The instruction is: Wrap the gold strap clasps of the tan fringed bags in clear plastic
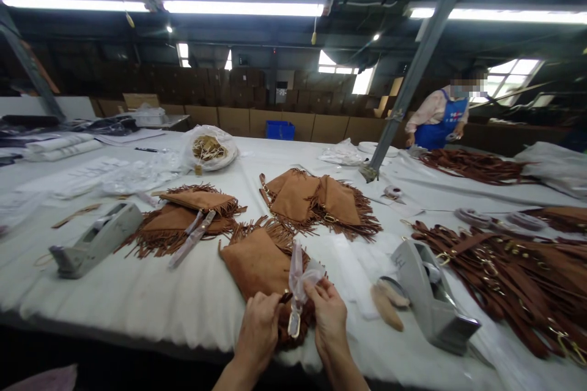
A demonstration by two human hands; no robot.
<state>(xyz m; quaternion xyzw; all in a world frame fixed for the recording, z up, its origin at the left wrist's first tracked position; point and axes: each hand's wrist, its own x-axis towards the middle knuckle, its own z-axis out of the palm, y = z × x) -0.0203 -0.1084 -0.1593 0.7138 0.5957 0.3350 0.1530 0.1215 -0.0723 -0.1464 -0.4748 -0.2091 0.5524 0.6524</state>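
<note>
Two hands meet at the near edge of a white table (183, 299): the left hand (259, 325) clutches a fringed bag (257, 259), the right hand (328, 315) pinches its plastic wrap (300, 274), near a tape dispenser (431, 300).

Left hand (258, 325) and right hand (330, 317) bare, forearms apparently unsleeved

Left hand (259, 325), right hand (331, 317), fingers (315, 290) pinched.

Head-worn view, forward and down over the table (137, 293), left hand (259, 324) and right hand (328, 317) close
</note>
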